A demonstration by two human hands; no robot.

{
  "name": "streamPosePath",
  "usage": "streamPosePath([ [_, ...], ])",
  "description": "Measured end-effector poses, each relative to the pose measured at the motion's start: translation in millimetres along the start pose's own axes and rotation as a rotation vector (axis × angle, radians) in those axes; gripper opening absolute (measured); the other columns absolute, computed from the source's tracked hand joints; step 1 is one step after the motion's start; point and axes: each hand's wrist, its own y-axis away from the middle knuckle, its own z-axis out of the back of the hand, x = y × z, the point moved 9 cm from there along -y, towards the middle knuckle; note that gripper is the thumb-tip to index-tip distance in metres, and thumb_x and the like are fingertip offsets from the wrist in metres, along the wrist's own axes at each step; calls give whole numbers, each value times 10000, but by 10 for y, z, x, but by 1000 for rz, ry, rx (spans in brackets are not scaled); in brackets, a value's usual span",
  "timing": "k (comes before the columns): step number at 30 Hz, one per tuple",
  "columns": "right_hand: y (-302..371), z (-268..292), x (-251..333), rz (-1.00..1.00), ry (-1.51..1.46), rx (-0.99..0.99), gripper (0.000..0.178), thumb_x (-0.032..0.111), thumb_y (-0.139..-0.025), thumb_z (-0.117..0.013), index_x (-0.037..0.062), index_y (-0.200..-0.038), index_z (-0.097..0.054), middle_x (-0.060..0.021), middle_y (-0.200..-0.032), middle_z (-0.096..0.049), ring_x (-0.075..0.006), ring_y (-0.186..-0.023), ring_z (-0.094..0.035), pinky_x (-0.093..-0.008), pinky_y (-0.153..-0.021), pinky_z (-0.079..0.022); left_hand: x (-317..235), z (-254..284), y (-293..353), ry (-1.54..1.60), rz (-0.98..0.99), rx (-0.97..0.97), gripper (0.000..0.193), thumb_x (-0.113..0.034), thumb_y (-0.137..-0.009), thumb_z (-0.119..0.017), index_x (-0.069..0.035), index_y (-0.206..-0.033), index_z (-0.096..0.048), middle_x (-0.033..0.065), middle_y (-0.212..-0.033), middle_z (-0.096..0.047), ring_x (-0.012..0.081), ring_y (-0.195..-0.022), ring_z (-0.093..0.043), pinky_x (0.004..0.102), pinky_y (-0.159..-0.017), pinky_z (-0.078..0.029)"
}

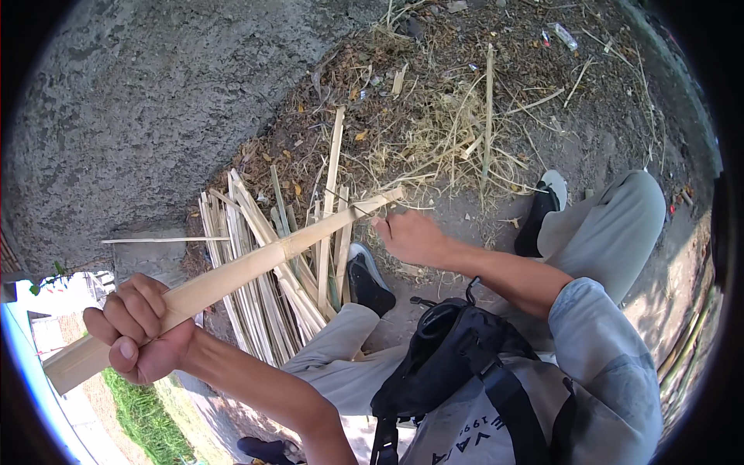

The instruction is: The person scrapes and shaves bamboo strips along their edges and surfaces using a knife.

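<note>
A long, pale bamboo strip [260, 260] with a joint near its middle slants from lower left up to the right. My left hand [143, 329] is wrapped round its wide lower end. Close to the far, narrower end, my right hand [409, 236] is closed, thumb on top. From that fist a thin dark knife blade [350, 205], seen almost edge-on, lies across the strip. The knife's handle is hidden in the fingers.
A pile of split bamboo strips [263, 310] lies beside my left shoe [368, 279]. Pale shavings [457, 128] cover the dirt ahead. A rough concrete slab [155, 116] fills the upper left. A black bag [457, 356] hangs at my front. Poles [690, 341] lie far right.
</note>
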Motion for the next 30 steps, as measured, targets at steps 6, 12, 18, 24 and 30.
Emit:
streamPosePath([
  [6,280,379,829,221,-210,-8,484,340,-994,-370,-26,-813,-630,-286,-652,-600,-475,-684,-622,-532,-704,-518,-36,-23,-86,-9,19,23,289,-22,-688,-554,-174,-606,-322,-59,-442,-291,49,-367,-229,226,-423,-215],
  [12,-198,-86,-281,-42,-190,7,548,374,-1006,-345,-45,-824,-647,-277,-608,-585,-502,-648,-601,-541,-684,-502,49,-102,-110,-13,-23,14,324,14,-652,-566,-182,-602,-313,-59,-422,-346,20,-323,-277,171,-352,-249],
  [18,218,820,1109,280,-336,-54,521,344,-997,-382,-59,-788,-639,-275,-640,-599,-470,-676,-617,-530,-704,-497,42,-297,-200,89,-33,132,304,44,-619,-551,-159,-595,-326,-38,-411,-408,24,-294,-354,157,-305,-283],
  [24,-139,377,358,53,-250,48,563,379,-997,-356,-67,-844,-664,-293,-727,-629,-465,-739,-634,-524,-770,-513,186,-541,-228,204,-15,230,356,52,-606,-582,-179,-550,-317,-66,-379,-396,4,-280,-318,138,-302,-226],
  [30,77,604,717,162,-428,-72,547,366,-999,-361,-59,-805,-645,-279,-669,-613,-467,-705,-627,-519,-735,-483,75,-651,-136,289,-37,308,344,76,-594,-566,-164,-528,-329,-54,-370,-408,13,-273,-327,140,-289,-249],
])
